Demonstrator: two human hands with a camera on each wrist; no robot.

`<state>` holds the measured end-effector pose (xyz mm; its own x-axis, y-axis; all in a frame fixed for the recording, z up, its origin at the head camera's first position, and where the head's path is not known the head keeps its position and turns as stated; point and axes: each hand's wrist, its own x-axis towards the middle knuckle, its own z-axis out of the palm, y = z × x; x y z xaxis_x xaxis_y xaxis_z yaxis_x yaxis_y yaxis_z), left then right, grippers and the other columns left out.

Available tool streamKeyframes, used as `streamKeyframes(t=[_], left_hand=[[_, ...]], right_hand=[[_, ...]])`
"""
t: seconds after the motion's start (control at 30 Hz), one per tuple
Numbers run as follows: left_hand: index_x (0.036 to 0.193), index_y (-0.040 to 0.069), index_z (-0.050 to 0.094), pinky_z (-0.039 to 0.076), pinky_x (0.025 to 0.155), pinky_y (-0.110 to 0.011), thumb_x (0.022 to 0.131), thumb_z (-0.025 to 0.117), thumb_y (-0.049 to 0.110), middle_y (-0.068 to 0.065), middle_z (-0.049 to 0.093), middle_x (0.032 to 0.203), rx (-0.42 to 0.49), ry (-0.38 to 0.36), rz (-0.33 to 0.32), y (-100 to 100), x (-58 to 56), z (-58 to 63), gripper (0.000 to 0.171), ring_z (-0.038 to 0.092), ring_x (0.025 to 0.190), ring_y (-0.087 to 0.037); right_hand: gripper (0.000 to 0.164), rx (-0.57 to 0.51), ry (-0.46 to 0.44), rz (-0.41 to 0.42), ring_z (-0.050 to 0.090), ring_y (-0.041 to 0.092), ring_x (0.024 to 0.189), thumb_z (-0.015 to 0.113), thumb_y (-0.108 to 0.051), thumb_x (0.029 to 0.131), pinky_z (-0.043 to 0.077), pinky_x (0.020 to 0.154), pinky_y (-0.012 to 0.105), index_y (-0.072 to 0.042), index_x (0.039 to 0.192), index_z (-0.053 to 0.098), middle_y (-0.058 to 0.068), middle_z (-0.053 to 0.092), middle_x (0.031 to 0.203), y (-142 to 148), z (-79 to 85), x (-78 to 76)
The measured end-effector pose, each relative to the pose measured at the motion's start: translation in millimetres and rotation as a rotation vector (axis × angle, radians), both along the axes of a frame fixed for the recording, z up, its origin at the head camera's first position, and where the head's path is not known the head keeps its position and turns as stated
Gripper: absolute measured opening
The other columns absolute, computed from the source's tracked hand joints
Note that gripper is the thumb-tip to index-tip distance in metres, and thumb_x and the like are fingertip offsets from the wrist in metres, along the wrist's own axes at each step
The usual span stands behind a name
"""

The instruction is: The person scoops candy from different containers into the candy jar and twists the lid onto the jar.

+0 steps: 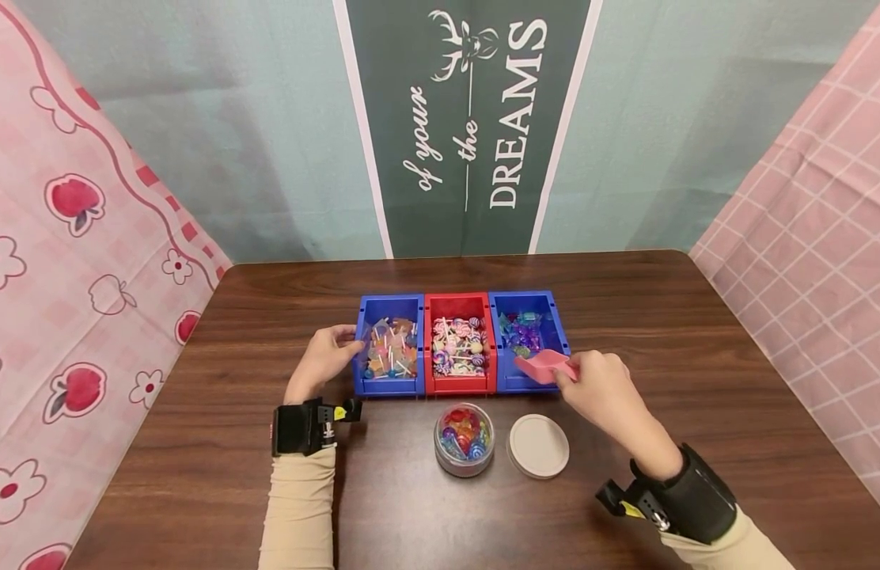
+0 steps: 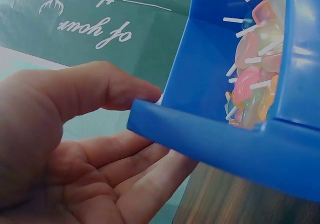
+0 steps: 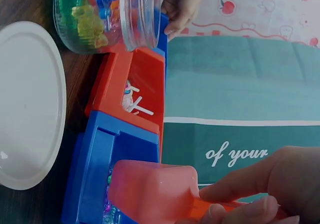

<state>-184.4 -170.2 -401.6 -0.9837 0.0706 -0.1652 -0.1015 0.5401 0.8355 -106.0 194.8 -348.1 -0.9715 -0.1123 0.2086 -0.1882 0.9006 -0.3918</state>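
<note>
My left hand point(image 1: 322, 360) grips the outer wall of the left blue bin point(image 2: 200, 129), which holds wrapped and stick candies point(image 1: 392, 348). In my right hand point(image 1: 602, 392) is the handle of a small pink scoop point(image 3: 152, 191). The scoop hangs tilted over the front of the right blue bin point(image 1: 523, 382), above blue and purple pieces point(image 1: 521, 332); whether it carries anything I cannot tell. Between the two blue bins stands a red bin point(image 1: 460, 385) of lollipop-shaped pieces.
A clear jar point(image 1: 464, 440) with colourful pieces stands uncovered in front of the red bin. Its likely lid, a round whitish disc point(image 1: 538, 446), lies right of it. Brown wooden table point(image 1: 269, 293) surrounds them, with hanging cloths point(image 1: 269, 158) behind and at both sides.
</note>
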Motion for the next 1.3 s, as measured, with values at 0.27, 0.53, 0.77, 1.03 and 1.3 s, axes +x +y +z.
streamKeyframes(t=[0.27,0.53,0.77,1.03,1.3], left_hand=[[0.128,-0.013,0.048,0.049,0.094,-0.051,0.093,0.051,0.011,-0.031,0.058,0.120,0.013,-0.002,-0.004,0.2,-0.4,0.6,0.042,0.058,0.104,-0.035],[0.128,-0.011,0.050,0.050,0.093,-0.050,0.093,0.052,0.010,-0.030,0.060,0.119,0.048,-0.022,0.012,0.2,0.5,0.2,0.041,0.059,0.102,-0.033],[0.127,-0.012,0.050,0.050,0.093,-0.049,0.093,0.052,0.009,-0.030,0.060,0.118,0.068,-0.024,0.028,1.9,0.4,1.6,0.040,0.059,0.101,-0.033],[0.127,-0.014,0.049,0.050,0.093,-0.050,0.093,0.051,0.008,-0.032,0.059,0.117,0.068,-0.013,0.025,2.1,-0.4,0.2,0.040,0.059,0.102,-0.035],[0.128,-0.013,0.049,0.049,0.094,-0.050,0.093,0.051,0.009,-0.031,0.058,0.119,0.069,-0.028,0.033,2.0,-0.5,-0.1,0.041,0.058,0.103,-0.034]], right_hand=[[0.040,0.042,-0.096,-0.045,0.034,0.016,0.042,0.062,-0.010,0.078,0.024,0.041,0.025,-0.009,0.046,0.038,-0.001,0.032,0.044,-3.0,-4.3,-12.1],[0.045,0.052,-0.178,-0.074,0.031,0.013,0.042,0.062,-0.011,0.079,0.021,0.039,0.021,-0.011,0.044,0.034,-0.003,0.027,0.043,-8.2,-2.1,-20.4],[0.039,0.081,-0.260,-0.115,0.035,0.018,0.047,0.060,-0.011,0.078,0.025,0.037,0.023,-0.010,0.046,0.037,0.001,0.030,0.049,-14.3,1.4,-27.5],[0.027,0.122,-0.303,-0.153,0.042,0.025,0.055,0.058,-0.011,0.077,0.032,0.041,0.031,-0.004,0.054,0.045,0.010,0.042,0.058,-20.5,2.6,-31.1],[0.024,0.113,-0.268,-0.183,0.049,0.031,0.058,0.057,-0.013,0.079,0.044,0.044,0.044,0.002,0.060,0.055,0.022,0.057,0.067,-21.2,-4.0,-31.7]])
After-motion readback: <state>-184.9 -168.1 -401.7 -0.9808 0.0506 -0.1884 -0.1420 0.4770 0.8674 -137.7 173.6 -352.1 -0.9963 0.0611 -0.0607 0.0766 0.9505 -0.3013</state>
